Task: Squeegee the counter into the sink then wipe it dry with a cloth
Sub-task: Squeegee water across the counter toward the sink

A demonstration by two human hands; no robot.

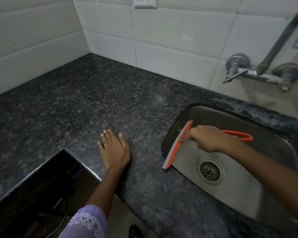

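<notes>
My right hand (208,138) grips an orange squeegee (175,148) with a grey rubber blade. The blade hangs over the left rim of the steel sink (244,191), its lower end touching the counter edge. The looped orange handle sticks out past my hand over the basin. My left hand (114,149) lies flat, fingers spread, on the dark speckled granite counter (93,100), left of the sink. No cloth is in view.
A wall-mounted metal tap (258,73) with a long spout rises above the sink's back right. White tiled walls close the counter at the back and left. A socket (144,2) sits high on the wall. The counter's front edge steps inward at lower left.
</notes>
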